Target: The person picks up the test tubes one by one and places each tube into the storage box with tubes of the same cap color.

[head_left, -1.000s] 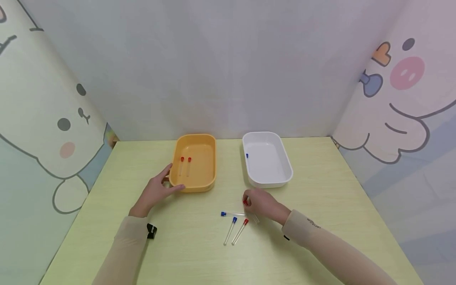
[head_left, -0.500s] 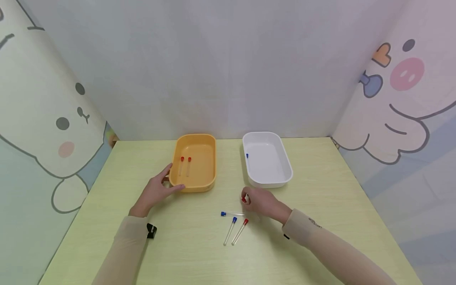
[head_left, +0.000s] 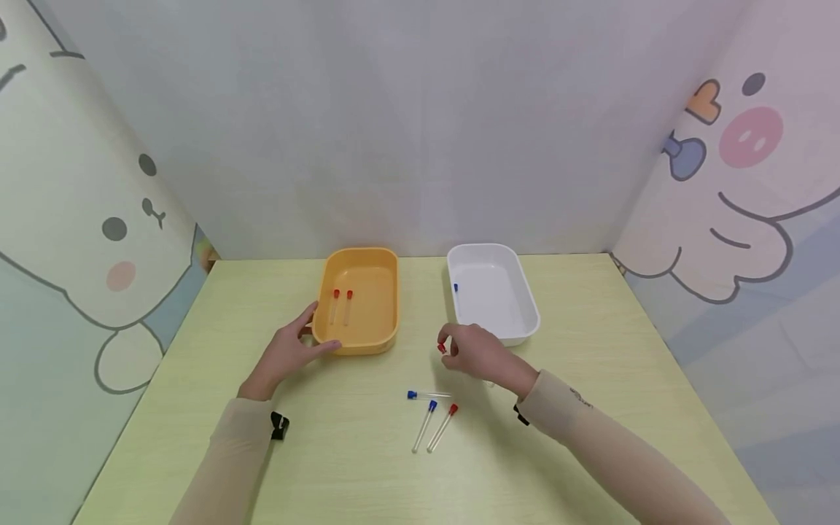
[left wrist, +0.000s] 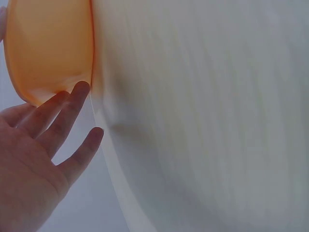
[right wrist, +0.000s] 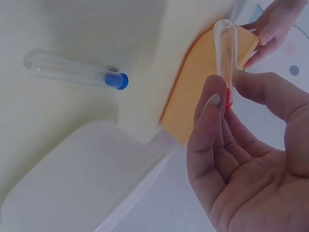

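Note:
My right hand [head_left: 482, 355] pinches a clear test tube with a red cap [right wrist: 226, 53] between thumb and fingers, just above the near edge of the white tray [head_left: 495, 292]. Its glass end points back toward the wrist. My left hand [head_left: 289, 355] rests against the near left corner of the orange tray [head_left: 374, 306], thumb on the front rim and fairly straight fingers along the side. Two red-capped tubes [head_left: 348, 308] lie in the orange tray. A blue cap [head_left: 456, 288] shows inside the white tray by its left wall; the rest of that tube is hard to see.
On the table lie a sideways blue-capped tube [head_left: 429, 395], a slanted blue-capped tube [head_left: 424, 426] and a red-capped tube [head_left: 442, 428] beside it. A pale curtain [head_left: 420, 131] stands behind the table, with cartoon-printed cloth [head_left: 735, 204] on both sides.
My right hand has lifted the red-capped test tube off the table and moved forward and slightly left, up to the white tray's near edge. My left hand and both trays have stayed put.

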A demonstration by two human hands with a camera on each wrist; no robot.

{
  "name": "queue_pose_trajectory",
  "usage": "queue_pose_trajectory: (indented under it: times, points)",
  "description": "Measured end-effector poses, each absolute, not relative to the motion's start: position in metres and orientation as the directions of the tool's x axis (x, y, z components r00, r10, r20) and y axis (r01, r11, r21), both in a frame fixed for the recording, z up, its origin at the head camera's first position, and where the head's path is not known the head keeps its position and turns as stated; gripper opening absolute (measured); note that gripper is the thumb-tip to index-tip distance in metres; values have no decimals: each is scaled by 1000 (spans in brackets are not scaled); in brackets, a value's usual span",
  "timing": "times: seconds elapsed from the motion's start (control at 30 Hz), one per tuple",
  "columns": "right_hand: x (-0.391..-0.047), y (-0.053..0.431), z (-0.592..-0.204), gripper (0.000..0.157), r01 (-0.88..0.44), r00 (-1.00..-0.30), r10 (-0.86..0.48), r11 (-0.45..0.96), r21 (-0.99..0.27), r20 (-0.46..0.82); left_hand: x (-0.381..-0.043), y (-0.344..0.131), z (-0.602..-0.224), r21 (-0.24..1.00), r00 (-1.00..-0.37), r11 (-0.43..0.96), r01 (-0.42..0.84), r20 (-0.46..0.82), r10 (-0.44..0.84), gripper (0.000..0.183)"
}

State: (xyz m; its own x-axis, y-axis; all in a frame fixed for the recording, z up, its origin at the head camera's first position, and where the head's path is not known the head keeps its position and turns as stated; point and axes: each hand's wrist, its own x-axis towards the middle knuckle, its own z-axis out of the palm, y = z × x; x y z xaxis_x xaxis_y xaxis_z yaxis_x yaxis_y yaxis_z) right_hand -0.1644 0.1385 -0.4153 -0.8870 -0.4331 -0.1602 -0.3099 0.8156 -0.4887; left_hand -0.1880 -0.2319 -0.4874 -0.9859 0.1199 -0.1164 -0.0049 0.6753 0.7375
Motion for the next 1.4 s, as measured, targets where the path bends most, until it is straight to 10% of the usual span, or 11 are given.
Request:
queue_pose_trajectory:
  times: [1.4]
  points:
    - [-239, 43, -367, 32, -229, -895, -431, 665, -711, -115, -186, -229, -483, 735, -982, 675, -62, -167, 92, 113]
